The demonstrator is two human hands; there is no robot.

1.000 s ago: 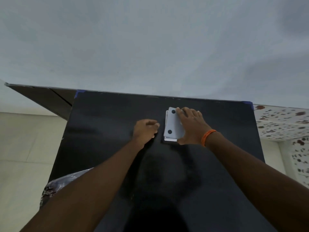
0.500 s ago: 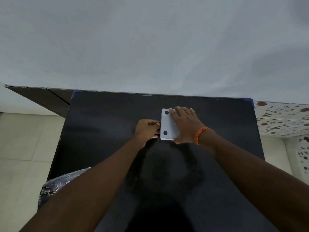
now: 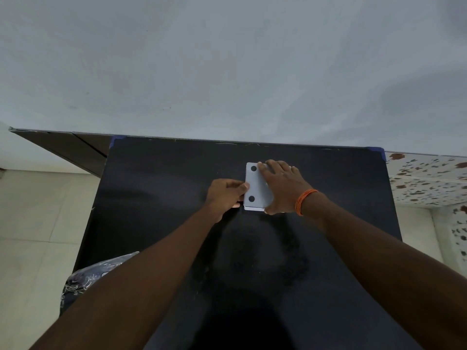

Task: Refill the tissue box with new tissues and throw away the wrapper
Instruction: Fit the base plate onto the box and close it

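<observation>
Toward the far middle of the bench (image 3: 164, 198), the tissue box (image 3: 255, 188) is lying lengthwise away; the right hand (image 3: 283, 188) is pressing flat on it, the left hand (image 3: 225, 193) pinching its near-left edge.

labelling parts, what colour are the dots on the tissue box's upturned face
Black: two round dots on the pale grey tissue box, seen in the head view.
</observation>
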